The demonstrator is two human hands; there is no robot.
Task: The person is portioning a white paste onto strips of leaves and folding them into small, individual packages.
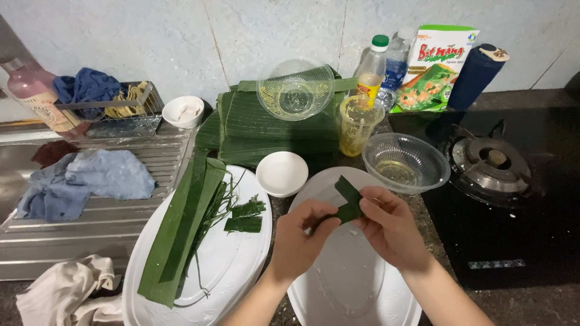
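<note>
Both my hands hold a small folded piece of green leaf (348,199) above a white oval plate (350,290). My left hand (300,238) pinches its lower left end. My right hand (389,226) grips its right side with the fingers curled around it. To the left, a second white oval plate (235,265) carries long green leaf strips (181,229) and a few small leaf scraps (244,217).
A stack of folded green leaves (272,130) at the back bears a clear glass bowl (295,92). Nearby stand a small white bowl (281,173), a glass bowl with oil (405,162), a plastic cup (356,124), bottles (371,69) and a flour packet (438,66). A gas stove (492,163) is at right, cloths (84,181) on the draining board at left.
</note>
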